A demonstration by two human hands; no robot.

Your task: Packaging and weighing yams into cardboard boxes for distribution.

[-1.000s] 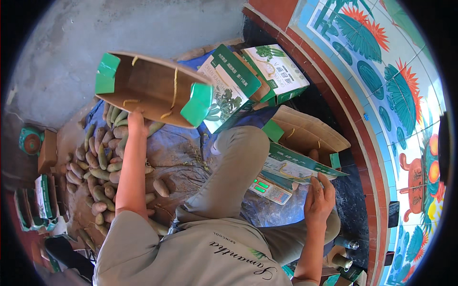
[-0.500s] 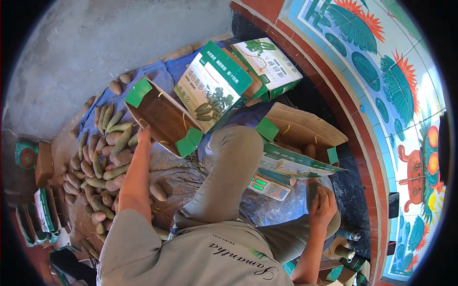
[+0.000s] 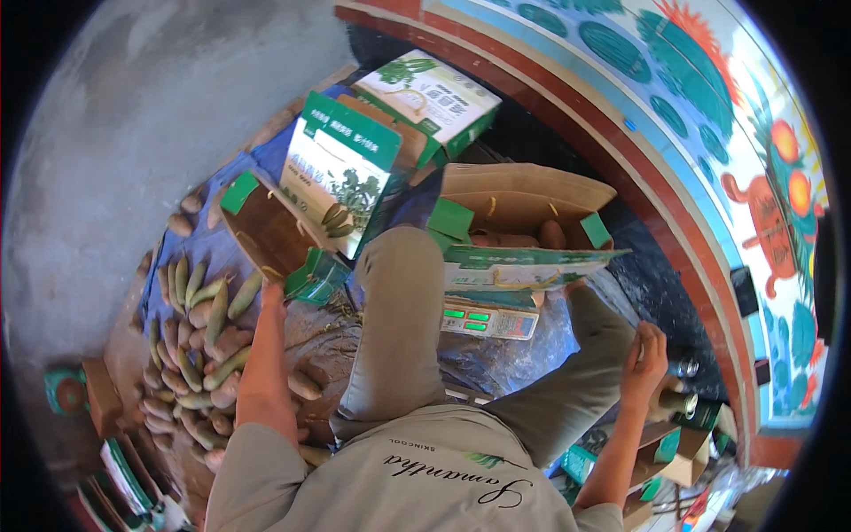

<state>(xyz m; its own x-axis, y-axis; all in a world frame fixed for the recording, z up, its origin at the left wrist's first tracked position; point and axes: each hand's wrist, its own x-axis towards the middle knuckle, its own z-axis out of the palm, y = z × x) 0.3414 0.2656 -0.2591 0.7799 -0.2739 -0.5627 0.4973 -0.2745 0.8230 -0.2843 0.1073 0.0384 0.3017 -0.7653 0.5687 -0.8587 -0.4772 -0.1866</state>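
Note:
My left hand [image 3: 274, 291] is closed on the near edge of an open cardboard carton [image 3: 275, 232]. That carton is tilted, its green end flaps standing out and its printed lid panel [image 3: 335, 168] raised; no vegetables show inside. On the other side, my right hand [image 3: 645, 353] hovers beside my right knee, fingers curled, with nothing visible in it. A second open carton [image 3: 532, 257] stands ahead, holding several reddish-brown root vegetables [image 3: 551, 235]. Under its near side sits a digital scale [image 3: 489, 321] with lit green displays.
To the left spreads a heap of long green and brown root vegetables [image 3: 202, 355] on the ground and a blue sheet [image 3: 222, 168]. A closed carton [image 3: 433, 97] stands at the back. A tiled wall [image 3: 700, 97] curves along the right; a can [image 3: 683, 403] and more boxes lie near right.
My right hand has moved right and up, away from my lower leg. The left carton has turned slightly in my left hand's grip. The whole view has shifted.

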